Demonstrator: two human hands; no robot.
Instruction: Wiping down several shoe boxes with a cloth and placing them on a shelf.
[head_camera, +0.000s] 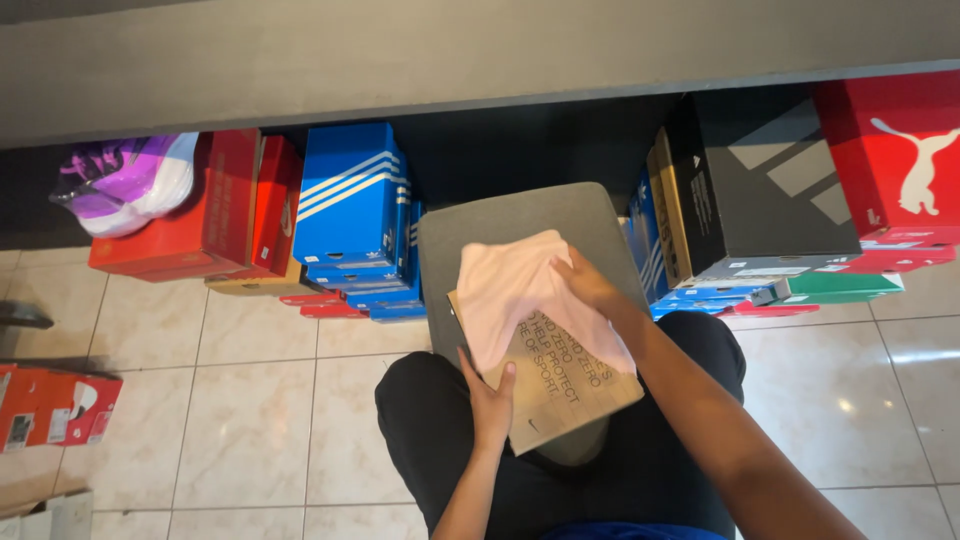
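beige floor tiles (250, 400) surround our grey stool (520, 215); shoe boxes (350, 200) stack far under a shelf (400, 60). our left hand (490, 400) grips one brown box (560, 380), our right hand (585, 285) pinches one pink cloth (510, 290).

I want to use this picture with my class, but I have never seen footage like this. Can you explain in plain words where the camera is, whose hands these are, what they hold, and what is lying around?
There is one picture, taken by a camera worn on a person's head, looking down at their own lap and hands. The person sits in black trousers in front of a grey padded stool.

A brown cardboard shoe box rests across their lap and the stool. The left hand grips the box's near edge. The right hand presses on a pale pink cloth lying on the lid.

Around them, on a tiled floor, stand stacked shoe boxes under a long grey shelf: red boxes and blue boxes on the left, a black box and more on the right. A purple and white shoe sits top left.
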